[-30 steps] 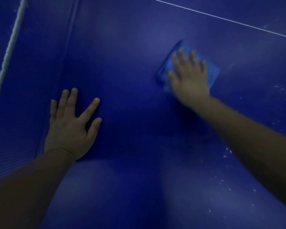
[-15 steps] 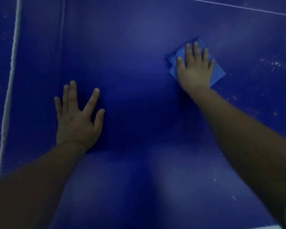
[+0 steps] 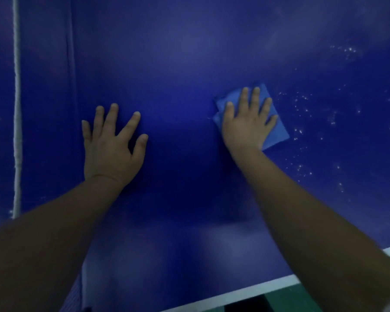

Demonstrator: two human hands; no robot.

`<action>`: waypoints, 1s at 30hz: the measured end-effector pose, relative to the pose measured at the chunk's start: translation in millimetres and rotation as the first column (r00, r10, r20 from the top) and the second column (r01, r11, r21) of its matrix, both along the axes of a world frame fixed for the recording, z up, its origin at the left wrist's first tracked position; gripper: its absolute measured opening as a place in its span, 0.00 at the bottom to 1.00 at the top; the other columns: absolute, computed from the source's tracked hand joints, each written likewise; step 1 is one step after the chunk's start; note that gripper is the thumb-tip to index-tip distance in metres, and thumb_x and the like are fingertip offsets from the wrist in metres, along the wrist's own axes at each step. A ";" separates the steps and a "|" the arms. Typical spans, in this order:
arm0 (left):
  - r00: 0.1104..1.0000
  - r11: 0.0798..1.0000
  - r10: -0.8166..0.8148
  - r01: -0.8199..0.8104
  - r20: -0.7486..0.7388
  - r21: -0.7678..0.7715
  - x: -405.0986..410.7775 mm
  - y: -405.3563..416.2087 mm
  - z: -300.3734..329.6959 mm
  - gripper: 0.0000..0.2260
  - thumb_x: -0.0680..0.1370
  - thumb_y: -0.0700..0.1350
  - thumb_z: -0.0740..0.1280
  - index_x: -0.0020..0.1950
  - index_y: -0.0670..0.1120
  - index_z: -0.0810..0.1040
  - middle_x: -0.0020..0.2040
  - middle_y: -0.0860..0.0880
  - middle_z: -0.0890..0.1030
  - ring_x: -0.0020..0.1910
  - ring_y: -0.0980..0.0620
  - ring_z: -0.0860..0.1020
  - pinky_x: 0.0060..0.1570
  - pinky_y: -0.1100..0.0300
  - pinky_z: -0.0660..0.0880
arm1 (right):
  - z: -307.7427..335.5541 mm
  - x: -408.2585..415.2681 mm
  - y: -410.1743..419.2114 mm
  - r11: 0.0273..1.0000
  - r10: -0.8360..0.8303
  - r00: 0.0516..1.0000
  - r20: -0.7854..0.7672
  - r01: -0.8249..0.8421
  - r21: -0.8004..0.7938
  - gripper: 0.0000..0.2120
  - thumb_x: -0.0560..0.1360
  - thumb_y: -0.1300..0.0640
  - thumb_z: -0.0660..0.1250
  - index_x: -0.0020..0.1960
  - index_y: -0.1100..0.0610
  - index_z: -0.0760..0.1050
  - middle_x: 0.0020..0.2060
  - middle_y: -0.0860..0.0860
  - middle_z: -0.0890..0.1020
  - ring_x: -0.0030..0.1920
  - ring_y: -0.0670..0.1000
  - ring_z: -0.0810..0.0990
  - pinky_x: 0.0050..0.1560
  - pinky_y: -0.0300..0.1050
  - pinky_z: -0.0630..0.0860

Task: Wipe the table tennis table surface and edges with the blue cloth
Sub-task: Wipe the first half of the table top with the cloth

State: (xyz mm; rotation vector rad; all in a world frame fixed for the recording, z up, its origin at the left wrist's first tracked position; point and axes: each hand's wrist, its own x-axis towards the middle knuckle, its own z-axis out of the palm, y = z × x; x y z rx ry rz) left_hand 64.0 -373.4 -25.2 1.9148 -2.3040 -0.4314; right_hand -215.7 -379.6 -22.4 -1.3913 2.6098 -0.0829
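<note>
Cloth (image 3: 277, 131) sits flat on the table (image 3: 185, 64), right of centre and mid-depth, w/ my right hand (image 3: 248, 124) pressed on top, fingers straight and a bit spread, palm down. No pinch, no curl; it's pinned by pressure only. My left hand (image 3: 112, 143) lies flat on the bare top to the left, fingers splayed, holding nothing, prob. just bracing me as I lean over.

Handling, as I judge it: the cloth is thin, soft and very light, folded into a rough square, w/ a loose fold bunching at its left side by my index finger. It won't hold a shape, so gripping a corner would only let it drag and crumple. Best hold is what I've got: palm over the middle, fingertips near the far edge, weight pushing down so it slides w/ my hand. The top looks smooth and hard, so the cloth should glide easily, but could slip out from under my palm if I go light on pressure.

White specks (image 3: 302, 131) dot the surface just right of the cloth and farther right, so that patch looks unwiped. Near edge, w/ its white stripe (image 3: 245, 291), runs along the bottom right; for that I'd prob. need to wrap the cloth over the lip and curl my fingers round it.

A white line (image 3: 17, 109) runs near-to-far at the far left.
</note>
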 end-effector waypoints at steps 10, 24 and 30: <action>0.996 1.000 -0.023 0.022 0.088 0.016 -2.6 -0.9 -2.5 0.28 0.82 0.66 0.50 0.81 0.58 0.57 0.83 0.44 0.50 0.81 0.41 0.44 0.77 0.36 0.41 | -0.7 -41.5 144.4 0.971 0.240 0.967 -0.088 -0.238 0.030 0.31 0.81 0.38 0.47 0.80 0.50 0.61 0.80 0.51 0.60 0.79 0.60 0.56 0.75 0.67 0.54; 0.960 0.974 -0.218 0.203 0.179 0.096 7.2 0.4 1.7 0.34 0.78 0.72 0.42 0.82 0.61 0.49 0.83 0.42 0.41 0.81 0.42 0.38 0.74 0.32 0.36 | -4.4 -0.6 208.8 0.979 0.203 0.976 -0.072 -0.202 0.024 0.29 0.82 0.39 0.50 0.78 0.51 0.64 0.79 0.51 0.63 0.79 0.61 0.58 0.75 0.68 0.56; 0.959 0.976 -0.213 0.201 0.187 0.084 5.9 3.1 1.7 0.33 0.78 0.71 0.43 0.82 0.62 0.50 0.83 0.42 0.42 0.81 0.42 0.38 0.74 0.32 0.37 | -1.3 1.2 167.8 0.966 -0.258 0.964 -0.063 0.258 0.004 0.30 0.82 0.40 0.44 0.82 0.49 0.55 0.81 0.50 0.54 0.80 0.60 0.52 0.76 0.68 0.51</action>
